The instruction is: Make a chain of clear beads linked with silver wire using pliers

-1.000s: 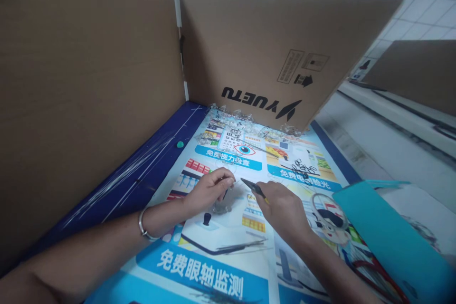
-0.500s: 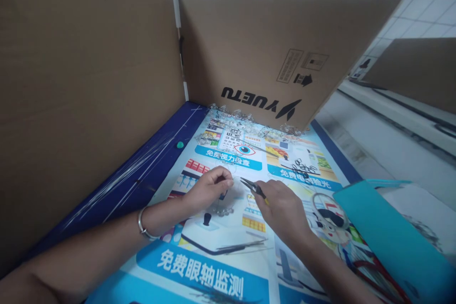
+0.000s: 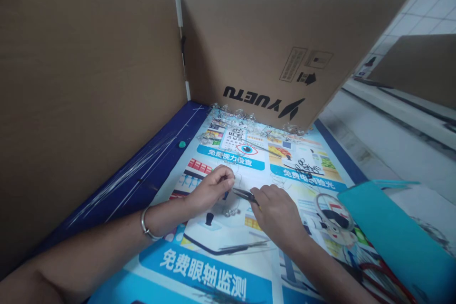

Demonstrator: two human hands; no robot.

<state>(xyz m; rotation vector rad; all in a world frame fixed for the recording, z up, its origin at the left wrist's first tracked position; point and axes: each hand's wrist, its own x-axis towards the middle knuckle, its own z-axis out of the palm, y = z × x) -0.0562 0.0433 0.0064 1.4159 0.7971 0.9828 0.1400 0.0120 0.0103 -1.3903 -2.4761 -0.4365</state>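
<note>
My left hand [image 3: 213, 186] is closed in a pinch, thumb against index finger. A thin wire loop seems to run by its fingertips, too fine to make out well. My right hand [image 3: 280, 213] is wrapped round dark-jawed pliers [image 3: 246, 195] with yellow on the handle. Their tips point left and lie right beside the left fingertips; whether they touch anything there I cannot tell. Just below the pliers, a small clump of clear, shiny pieces [image 3: 232, 212] shows over the printed sheet [image 3: 228, 232].
Cardboard panels [image 3: 285, 23] stand left and behind. Shiny clear pieces [image 3: 245, 116] line the back. Long wires [image 3: 142, 171] lie on the blue left edge near a green lump [image 3: 182, 144]. Thin rods [image 3: 245, 246], black loops [image 3: 307, 168] and a turquoise box [image 3: 395, 232] are also around.
My right hand has brought the pliers' tips left and slightly down, closer to the left fingertips. My left hand keeps its pinch. The whole view has shifted slightly.
</note>
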